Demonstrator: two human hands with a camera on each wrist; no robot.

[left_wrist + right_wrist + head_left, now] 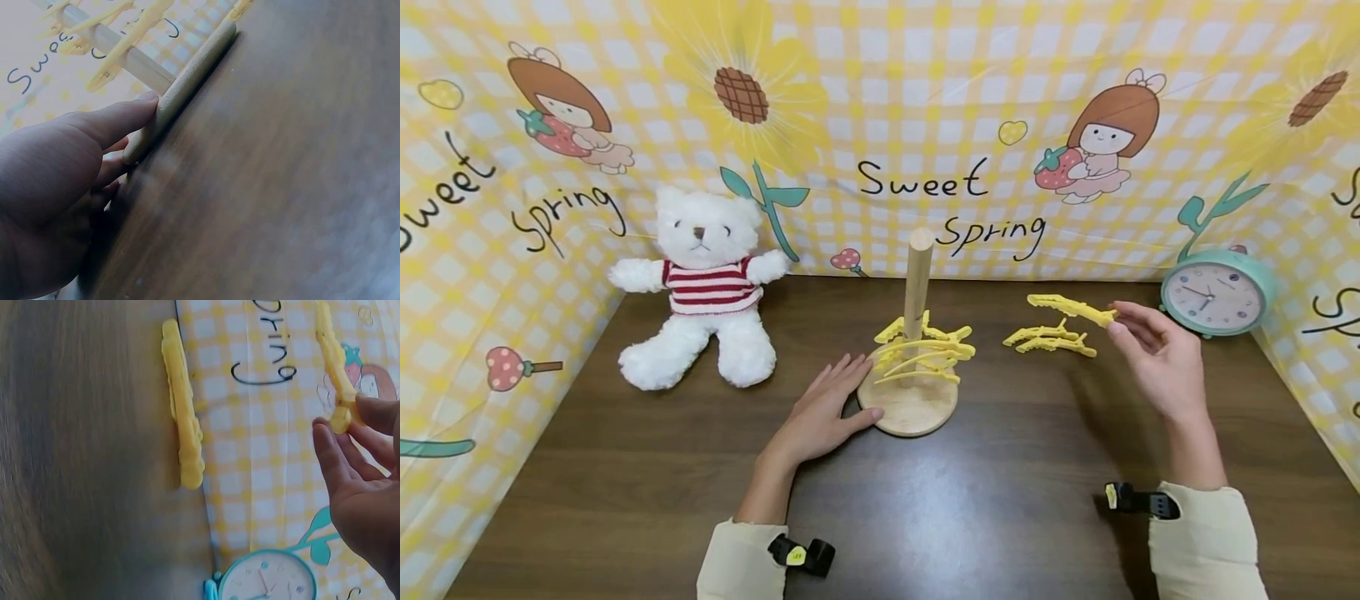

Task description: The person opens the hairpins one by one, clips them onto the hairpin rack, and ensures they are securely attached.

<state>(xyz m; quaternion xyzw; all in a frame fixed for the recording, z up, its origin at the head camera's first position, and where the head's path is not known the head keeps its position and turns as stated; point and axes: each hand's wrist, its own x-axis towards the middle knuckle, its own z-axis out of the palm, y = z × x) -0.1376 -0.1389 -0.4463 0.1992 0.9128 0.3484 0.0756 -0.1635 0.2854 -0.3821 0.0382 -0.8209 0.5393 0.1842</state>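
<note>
A wooden stand (907,417) with a round base and an upright post (919,275) stands mid-table. Several long yellow hair clips (928,354) are around the lower part of the post. My left hand (820,412) touches the left side of the base, fingers extended and thumb on the near rim; the left wrist view shows the thumb (125,119) against it. To the right, my right hand (1165,358) pinches one yellow hair clip (1067,308) by its end, raised above the table. Below it, more yellow clips (1048,340) lie on the tabletop, partly overlapping.
A white teddy bear (707,287) in a red-striped shirt sits at the back left. At the back right stands a green alarm clock (1217,292), close to my right hand. Patterned yellow checked cloth (902,100) borders the brown table (1000,500) at the back and sides.
</note>
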